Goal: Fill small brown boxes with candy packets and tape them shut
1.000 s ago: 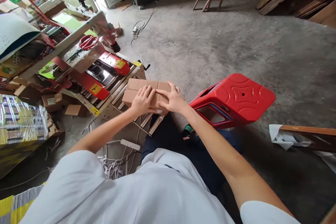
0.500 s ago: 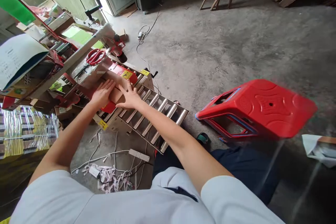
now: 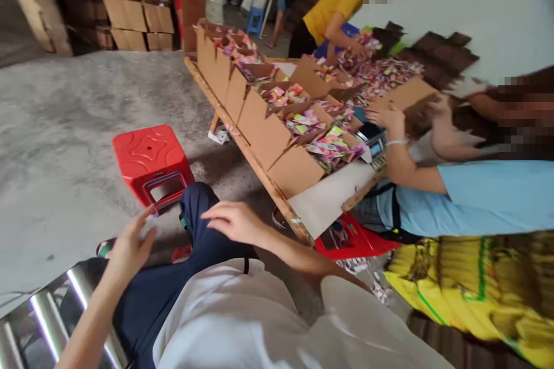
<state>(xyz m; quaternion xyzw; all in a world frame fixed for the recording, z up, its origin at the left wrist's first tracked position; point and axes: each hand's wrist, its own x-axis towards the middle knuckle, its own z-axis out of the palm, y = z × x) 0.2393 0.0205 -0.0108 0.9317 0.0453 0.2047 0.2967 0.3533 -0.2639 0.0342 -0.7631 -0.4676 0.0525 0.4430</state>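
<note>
Both of my hands are in the air above my lap. My left hand (image 3: 132,245) has its thumb and fingers apart and holds nothing, over the end of the roller conveyor (image 3: 48,317). My right hand (image 3: 236,222) hangs above my knee, its fingers loosely bent and nothing in them. Ahead of them stands a red plastic stool (image 3: 147,150). To the right, open cardboard boxes (image 3: 264,127) filled with small colourful packets (image 3: 333,144) line a wooden-edged table (image 3: 259,170).
A co-worker in light blue (image 3: 489,196) holds a cardboard box (image 3: 402,95) beside a scale (image 3: 375,147). Another in yellow (image 3: 333,11) handles packets across the table. Yellow sacks (image 3: 450,288) lie at right; stacked cartons (image 3: 125,14) stand at the back.
My view has swung right, from the red machine on the conveyor to the packing table. Both hands have come off the brown carton there and are now empty.
</note>
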